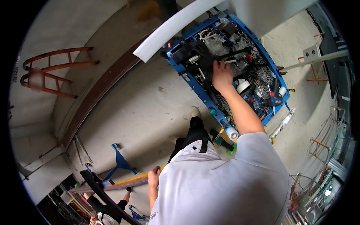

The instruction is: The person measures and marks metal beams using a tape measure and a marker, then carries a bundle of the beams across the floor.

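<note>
My right hand (222, 77) reaches over a blue-framed tool cart (197, 90) heaped with small hardware. Its fingers are bent and slightly apart, by a black object (207, 62) in the pile; whether the fingertips touch it is hard to see. Close to that hand lie a roll of white tape (243, 86) and a blue cordless drill (276, 98). Down at the lower left, my left hand (154, 177) is closed on the end of a long grey bar with a yellow edge (131, 182), which runs off to the left.
Blue metal stands (119, 159) are beside the bar. Another person (107, 213) is at the lower left. An orange ladder (48, 68) is at the far left. A curved white panel (172, 28) sits behind the cart. A white roll (232, 133) is at the cart's near corner.
</note>
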Demonstrator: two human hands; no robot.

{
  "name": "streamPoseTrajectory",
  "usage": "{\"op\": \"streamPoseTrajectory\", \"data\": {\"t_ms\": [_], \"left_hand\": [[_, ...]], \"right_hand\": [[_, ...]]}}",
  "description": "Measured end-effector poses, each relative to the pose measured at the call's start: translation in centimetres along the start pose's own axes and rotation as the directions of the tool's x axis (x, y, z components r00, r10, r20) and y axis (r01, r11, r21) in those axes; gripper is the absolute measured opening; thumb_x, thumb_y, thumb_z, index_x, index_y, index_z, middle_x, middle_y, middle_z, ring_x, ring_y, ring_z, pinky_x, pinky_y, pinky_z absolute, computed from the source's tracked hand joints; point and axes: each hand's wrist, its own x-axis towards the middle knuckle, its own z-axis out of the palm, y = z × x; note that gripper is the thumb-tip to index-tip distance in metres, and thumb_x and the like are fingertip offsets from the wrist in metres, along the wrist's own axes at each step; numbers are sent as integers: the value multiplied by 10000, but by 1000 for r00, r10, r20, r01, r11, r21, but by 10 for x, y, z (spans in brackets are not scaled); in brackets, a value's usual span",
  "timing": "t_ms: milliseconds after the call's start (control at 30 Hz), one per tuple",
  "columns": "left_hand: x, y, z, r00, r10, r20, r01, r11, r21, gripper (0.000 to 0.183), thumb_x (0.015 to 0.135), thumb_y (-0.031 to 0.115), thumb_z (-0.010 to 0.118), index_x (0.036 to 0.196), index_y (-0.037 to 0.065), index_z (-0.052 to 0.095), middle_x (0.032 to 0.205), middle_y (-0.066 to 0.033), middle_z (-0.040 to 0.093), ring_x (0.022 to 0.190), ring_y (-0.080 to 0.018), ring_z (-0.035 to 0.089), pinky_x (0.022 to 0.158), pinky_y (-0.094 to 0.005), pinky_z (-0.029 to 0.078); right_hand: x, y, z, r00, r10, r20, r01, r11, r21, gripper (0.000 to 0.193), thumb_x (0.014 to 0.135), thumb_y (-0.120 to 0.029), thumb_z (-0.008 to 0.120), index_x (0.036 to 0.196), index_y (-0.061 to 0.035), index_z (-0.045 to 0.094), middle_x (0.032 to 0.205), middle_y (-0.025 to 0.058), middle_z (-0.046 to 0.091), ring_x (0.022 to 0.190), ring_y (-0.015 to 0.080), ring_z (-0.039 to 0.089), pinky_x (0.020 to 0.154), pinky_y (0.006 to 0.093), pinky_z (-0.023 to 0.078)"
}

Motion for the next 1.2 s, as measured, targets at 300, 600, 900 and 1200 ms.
{"op": "streamPoseTrajectory", "data": {"t_ms": [300,600,900,1200], "left_hand": [[-4,98,-45,889,276,-365,-303,953,-19,291,901,125,573,1113,-39,687,1014,-255,702,943,-407,683,869,-424,540],[6,92,-73,832,392,-393,-459,884,-90,280,873,191,546,997,-23,676,983,-282,666,910,-456,638,831,-516,513],[46,223,-207,329,858,-395,-943,273,-192,580,977,321,661,1379,-75,526,1317,-258,622,1245,-385,590,1062,-425,483],[44,166,-328,-51,500,-864,-884,380,272,577,825,202,748,1319,-42,575,1232,-235,646,1133,-391,649,958,-433,542]], "right_hand": [[90,5,35,890,-456,11,442,868,226,950,753,-65,719,1586,-11,265,1572,257,402,1431,420,419,1154,502,395],[46,-22,-140,987,-81,137,70,994,83,1263,603,-185,885,1647,-209,175,1560,207,444,1417,432,432,1140,662,303],[-42,-184,-331,856,-509,-93,252,252,934,953,839,7,753,1629,-128,238,1086,121,651,767,171,623,574,301,505],[-157,-479,-353,694,-613,-379,-250,-698,671,765,847,-406,677,1410,57,445,1294,220,566,1142,315,610,1085,454,460]]}}
